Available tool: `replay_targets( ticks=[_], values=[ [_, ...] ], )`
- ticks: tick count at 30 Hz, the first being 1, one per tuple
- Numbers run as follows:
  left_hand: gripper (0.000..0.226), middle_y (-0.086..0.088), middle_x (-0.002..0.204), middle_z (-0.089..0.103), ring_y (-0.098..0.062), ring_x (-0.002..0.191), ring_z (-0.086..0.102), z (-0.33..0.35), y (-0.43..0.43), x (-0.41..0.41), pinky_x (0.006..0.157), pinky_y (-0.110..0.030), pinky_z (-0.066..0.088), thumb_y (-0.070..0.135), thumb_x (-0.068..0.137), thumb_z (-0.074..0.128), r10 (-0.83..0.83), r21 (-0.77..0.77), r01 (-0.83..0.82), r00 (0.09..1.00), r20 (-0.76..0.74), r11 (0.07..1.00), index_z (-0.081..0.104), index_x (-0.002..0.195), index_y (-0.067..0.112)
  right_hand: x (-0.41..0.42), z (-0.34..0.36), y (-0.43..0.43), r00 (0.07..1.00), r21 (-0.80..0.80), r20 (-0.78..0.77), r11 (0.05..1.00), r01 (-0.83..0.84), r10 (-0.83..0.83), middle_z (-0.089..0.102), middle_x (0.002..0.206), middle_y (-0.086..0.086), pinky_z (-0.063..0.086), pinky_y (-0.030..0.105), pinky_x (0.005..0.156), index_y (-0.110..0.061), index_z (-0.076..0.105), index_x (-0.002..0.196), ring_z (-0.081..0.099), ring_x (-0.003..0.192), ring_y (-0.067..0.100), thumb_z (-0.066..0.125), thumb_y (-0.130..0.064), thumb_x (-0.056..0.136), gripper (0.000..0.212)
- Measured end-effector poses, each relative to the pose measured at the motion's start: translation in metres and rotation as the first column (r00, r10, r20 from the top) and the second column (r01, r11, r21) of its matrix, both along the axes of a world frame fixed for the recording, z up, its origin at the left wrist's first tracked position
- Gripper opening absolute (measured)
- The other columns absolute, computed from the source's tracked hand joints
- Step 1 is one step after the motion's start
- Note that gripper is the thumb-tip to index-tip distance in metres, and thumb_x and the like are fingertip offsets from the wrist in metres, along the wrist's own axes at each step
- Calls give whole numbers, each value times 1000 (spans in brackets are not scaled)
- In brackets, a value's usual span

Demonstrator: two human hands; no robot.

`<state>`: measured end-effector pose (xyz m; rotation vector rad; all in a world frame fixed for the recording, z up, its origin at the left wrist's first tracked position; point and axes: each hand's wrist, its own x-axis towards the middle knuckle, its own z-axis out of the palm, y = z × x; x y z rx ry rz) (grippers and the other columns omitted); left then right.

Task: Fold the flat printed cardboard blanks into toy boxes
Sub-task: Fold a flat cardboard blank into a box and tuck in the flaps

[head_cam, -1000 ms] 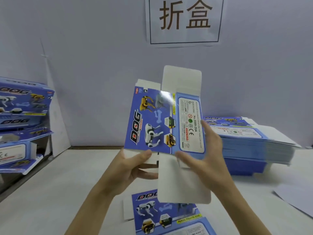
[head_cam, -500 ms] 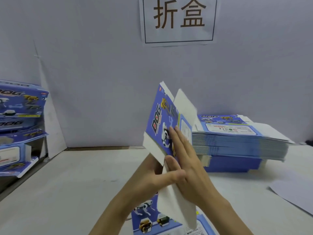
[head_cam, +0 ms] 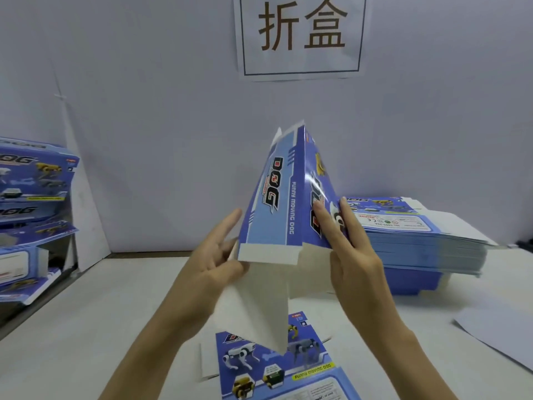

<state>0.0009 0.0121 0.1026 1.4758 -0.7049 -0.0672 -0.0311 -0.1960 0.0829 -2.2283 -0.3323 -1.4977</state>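
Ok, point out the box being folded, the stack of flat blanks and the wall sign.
box being folded (head_cam: 271, 203): head view, light blue side panel with the DOG logo.
stack of flat blanks (head_cam: 418, 243): head view, layered front edge.
wall sign (head_cam: 300, 24): head view, white paper between its two characters.

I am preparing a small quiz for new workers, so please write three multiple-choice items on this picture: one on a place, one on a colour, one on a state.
1. Where does the stack of flat blanks lie?
A. on the table, at the person's right
B. on the floor
C. on a chair

2. Which colour covers most of the held box?
A. red
B. blue
C. green

3. How is the held box?
A. flat on the table
B. sealed shut
C. raised, partly opened, white flaps loose

Answers:
1 A: it rests on the table beyond the right hand.
2 B: its printed panels are blue.
3 C: the left hand and right hand hold it up, and its flaps hang unfolded.
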Motion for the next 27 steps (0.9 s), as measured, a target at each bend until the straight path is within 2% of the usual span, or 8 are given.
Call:
replay_targets(
  ticks=[5, 9, 13, 16, 18, 21, 24, 27],
  values=[
    [82, -11, 128, 62, -30, 114, 62, 6, -9, -10, 87, -44, 55, 31, 60, 79, -252, -137, 229, 950, -186, 964, 50, 137, 22, 4, -3, 5, 997, 26, 67, 998, -50, 48, 38, 147, 25, 38, 14, 100, -17, 42, 138, 54, 119, 26, 54, 18, 84, 65],
    [106, -8, 113, 71, -29, 103, 68, -2, -25, -14, 86, -49, 56, 70, 26, 85, -35, -134, -14, 934, -355, 991, 62, 118, 23, 0, -6, 20, 969, -160, 21, 957, -240, 247, 31, 151, 11, 39, 12, 101, -24, 37, 143, 34, 138, 12, 45, -19, 102, 42],
    [86, -6, 103, 74, -27, 92, 72, -3, -19, -6, 78, -44, 59, 53, 41, 87, 146, -144, -218, 907, -396, 965, 62, 117, 20, -2, 2, 9, 956, -181, -78, 939, -294, 284, 30, 153, 9, 47, 19, 97, -29, 46, 137, 30, 139, 9, 50, -1, 95, 51],
    [73, -3, 92, 76, -23, 81, 74, -8, -13, 5, 70, -40, 59, 46, 42, 80, 318, -117, -379, 880, -354, 918, 63, 109, 20, -10, 12, -1, 692, 294, -332, 767, -570, 641, 31, 153, -18, 49, 21, 95, -48, 41, 140, 32, 138, -2, 45, 1, 78, 79],
    [70, -1, 90, 76, -21, 80, 74, -10, -10, 9, 65, -37, 60, 42, 43, 80, 341, -95, -390, 882, -326, 916, 63, 108, 19, -11, 15, -4, 521, 589, -259, 560, -582, 813, 47, 143, -21, 51, 30, 96, -47, 37, 140, 45, 131, 3, 52, -18, 77, 71],
    [68, -4, 91, 76, -23, 80, 74, -12, -4, 10, 56, -34, 59, 41, 37, 91, 220, -76, -254, 927, -303, 964, 71, 98, 20, -5, 16, -13, 507, 795, -190, 434, -423, 841, 66, 122, -12, 49, 37, 96, -41, 51, 132, 62, 114, 10, 69, -51, 68, 66],
    [80, -11, 98, 74, -30, 85, 73, -12, 3, 11, 58, -34, 59, 45, 23, 97, 42, -2, -45, 954, -298, 999, 72, 95, 21, -3, 17, -16, 425, 891, -144, 304, -337, 894, 74, 101, 7, 56, 39, 80, -32, 74, 84, 71, 95, 24, 75, -49, 65, 25],
    [68, -10, 100, 74, -29, 90, 72, -9, 11, 12, 64, -33, 59, 49, 34, 95, -11, 31, 19, 969, -247, 999, 73, 94, 24, -3, 15, -19, 545, 851, -168, 400, -340, 821, 75, 90, 12, 57, 35, 71, -20, 76, 81, 72, 85, 26, 82, -39, 65, 26]
  ],
)
